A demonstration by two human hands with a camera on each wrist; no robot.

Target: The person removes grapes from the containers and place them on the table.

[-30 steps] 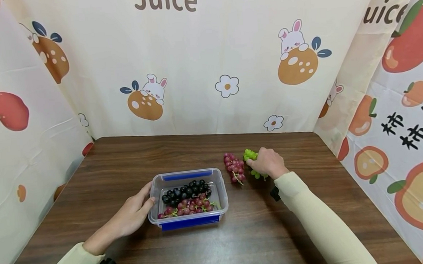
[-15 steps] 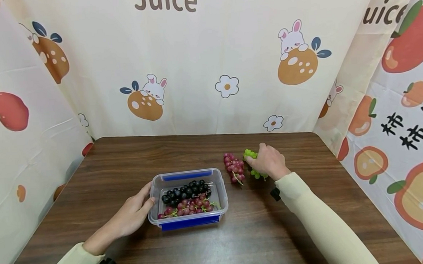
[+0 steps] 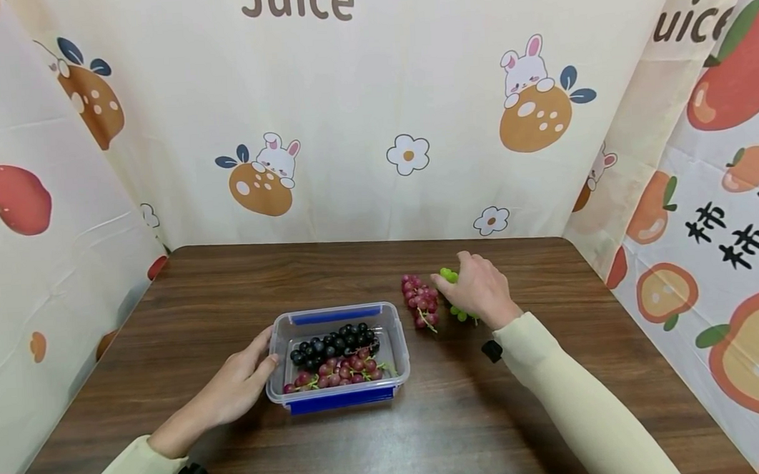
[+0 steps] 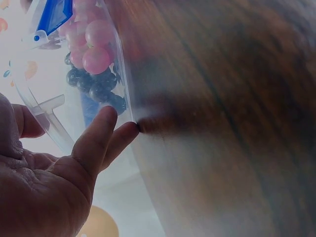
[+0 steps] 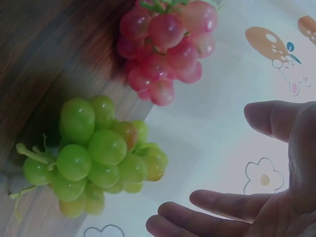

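My left hand (image 3: 244, 379) rests against the left side of a clear plastic box (image 3: 394, 336) with blue clips. In the left wrist view its fairly straight fingers (image 4: 96, 140) touch the box wall, and the thumb lies at the rim. Inside the box are a bunch of black grapes (image 3: 333, 344) and a bunch of red grapes (image 3: 344, 371). My right hand (image 3: 479, 289) hovers over a bunch of green grapes (image 5: 101, 155), partly hiding it in the head view. The right wrist view shows its thumb and fingers spread, apart from the grapes.
Another bunch of red grapes (image 3: 420, 303) lies on the brown wood-grain table (image 3: 227, 273), between the box and the green grapes. Printed fabric walls (image 3: 346, 88) rise behind the table and at both sides.
My right hand has shifted slightly up and left, its thumb and fingers spreading wider over the green grapes. The grapes, the box and my left hand stay in place.
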